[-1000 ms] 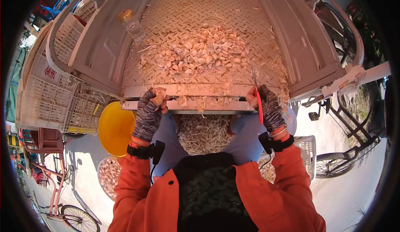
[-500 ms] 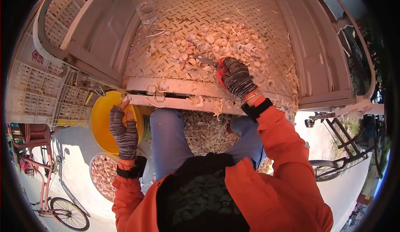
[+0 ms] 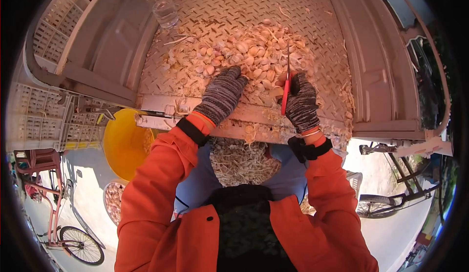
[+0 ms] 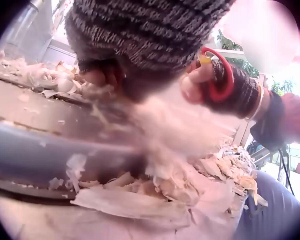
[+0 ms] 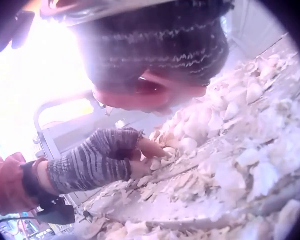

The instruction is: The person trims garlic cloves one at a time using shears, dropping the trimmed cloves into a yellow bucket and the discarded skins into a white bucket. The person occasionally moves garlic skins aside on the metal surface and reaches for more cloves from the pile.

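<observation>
My left hand [image 3: 224,95], in a striped grey fingerless glove, reaches to the near edge of a heap of garlic cloves [image 3: 256,57] on the metal truck bed. In the right wrist view its bare fingers [image 5: 151,149] extend down to the cloves. On the right, my gloved right hand [image 3: 301,101] holds red-handled scissors [image 3: 286,96], their blades pointing away over the heap. A red handle loop [image 4: 230,82] shows round that hand in the left wrist view. Papery garlic skins [image 4: 175,180] lie along the bed's edge below the left hand.
A lidded clear jar [image 3: 165,12] stands at the bed's left. Beside the bed are a yellow bucket [image 3: 119,150], a tub of garlic [image 3: 114,199] and white plastic crates [image 3: 44,115]. Skins and trimmings [image 3: 239,164] pile up between the knees. Side panels [image 3: 361,52] bound the bed.
My left hand first went left over the yellow bucket, then came across to the heap. The right hand swept into the heap with the scissors, then drew back right, still holding them.
</observation>
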`<action>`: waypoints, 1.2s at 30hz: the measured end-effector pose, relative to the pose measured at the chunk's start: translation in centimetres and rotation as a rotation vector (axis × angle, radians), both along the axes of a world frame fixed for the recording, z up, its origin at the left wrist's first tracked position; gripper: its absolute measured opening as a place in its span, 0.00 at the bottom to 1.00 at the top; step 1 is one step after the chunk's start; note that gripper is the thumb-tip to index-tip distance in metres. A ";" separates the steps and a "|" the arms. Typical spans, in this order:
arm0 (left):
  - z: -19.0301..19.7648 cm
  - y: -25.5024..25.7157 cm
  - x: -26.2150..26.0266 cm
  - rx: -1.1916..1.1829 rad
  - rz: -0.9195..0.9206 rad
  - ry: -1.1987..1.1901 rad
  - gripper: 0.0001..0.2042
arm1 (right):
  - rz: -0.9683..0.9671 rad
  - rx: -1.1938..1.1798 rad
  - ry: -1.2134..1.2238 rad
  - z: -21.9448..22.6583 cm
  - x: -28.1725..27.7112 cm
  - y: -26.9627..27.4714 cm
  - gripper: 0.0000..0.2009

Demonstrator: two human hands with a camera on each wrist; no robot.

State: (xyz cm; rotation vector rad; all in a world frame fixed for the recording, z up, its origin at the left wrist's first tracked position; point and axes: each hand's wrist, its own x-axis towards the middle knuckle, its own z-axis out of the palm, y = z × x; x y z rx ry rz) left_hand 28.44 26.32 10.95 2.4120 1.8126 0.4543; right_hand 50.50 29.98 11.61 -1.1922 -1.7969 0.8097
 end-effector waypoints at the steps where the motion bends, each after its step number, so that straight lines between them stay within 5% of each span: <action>1: 0.2 0.2 0.0 0.002 -0.011 0.024 0.21 | 0.000 0.003 0.006 0.9 0.5 -0.2 0.10; 3: 1.3 0.4 0.2 0.008 -0.032 0.056 0.22 | -0.002 -0.524 0.806 3.6 1.8 -1.2 0.07; 7: 1.5 1.1 0.1 -0.031 -0.014 -0.165 0.23 | -0.127 -0.434 0.657 2.5 3.5 -2.6 0.10; 8: 0.9 0.8 0.0 0.044 0.006 -0.167 0.22 | -0.121 -0.245 0.324 1.4 4.1 -2.7 0.11; 11: 0.1 1.0 -1.1 0.155 0.100 -0.298 0.15 | -0.137 -0.368 0.496 0.4 4.5 -3.5 0.12; 13: 0.9 0.4 -1.3 0.212 0.402 -0.849 0.09 | -0.125 -0.349 0.428 1.0 4.9 -4.5 0.13; 14: 1.6 -0.2 -1.7 0.251 0.399 -0.913 0.06 | -0.131 -0.337 0.466 1.8 5.1 -5.1 0.07; 15: 1.7 -0.9 -1.8 0.252 0.400 -0.908 0.06 | -0.141 -0.326 0.502 2.1 5.4 -5.7 0.15; 17: 1.9 -2.3 -2.1 0.160 0.238 -0.639 0.08 | -0.137 -0.271 0.440 1.9 6.2 -5.9 0.15; 18: 1.7 -2.9 -1.4 -0.036 0.236 -0.647 0.09 | -0.133 -0.461 0.652 1.8 6.6 -5.8 0.07; 19: 2.5 -3.1 -0.6 -0.144 0.232 -0.325 0.13 | -0.130 -0.654 0.862 1.7 6.7 -5.9 0.08; 21: -0.6 -2.5 -0.5 -0.007 0.208 -0.105 0.19 | -0.132 -0.520 0.689 0.5 6.1 -7.0 0.08; 25: -0.7 -1.8 0.7 0.131 0.173 -0.017 0.17 | -0.052 -0.148 0.298 -0.6 5.9 -8.1 0.09; 27: 2.5 -2.2 1.0 -0.257 0.219 -0.126 0.18 | -0.122 -0.084 0.108 -1.8 5.8 -7.9 0.09; 29: 3.6 -4.1 1.9 -0.355 0.260 -0.250 0.17 | -0.125 -0.046 0.110 -1.4 4.9 -8.2 0.11; 31: 1.4 -6.6 3.1 -0.497 0.293 -1.545 0.15 | -0.063 -0.028 0.223 -0.5 3.3 -9.5 0.13; 32: 1.5 -7.6 4.5 -0.538 0.283 -1.854 0.10 | -0.086 0.011 0.243 0.0 2.0 -10.3 0.15; 33: 1.7 -8.7 5.6 -0.542 0.278 -1.863 0.10 | -0.038 0.113 0.176 1.0 1.3 -11.2 0.16; 35: 3.0 -10.7 7.3 -0.770 0.457 -2.266 0.09 | 0.079 0.115 0.042 4.9 0.0 -13.8 0.15; 36: 4.1 -11.8 7.7 -0.686 0.417 -1.937 0.09 | 0.080 0.115 0.030 4.7 0.0 -14.2 0.15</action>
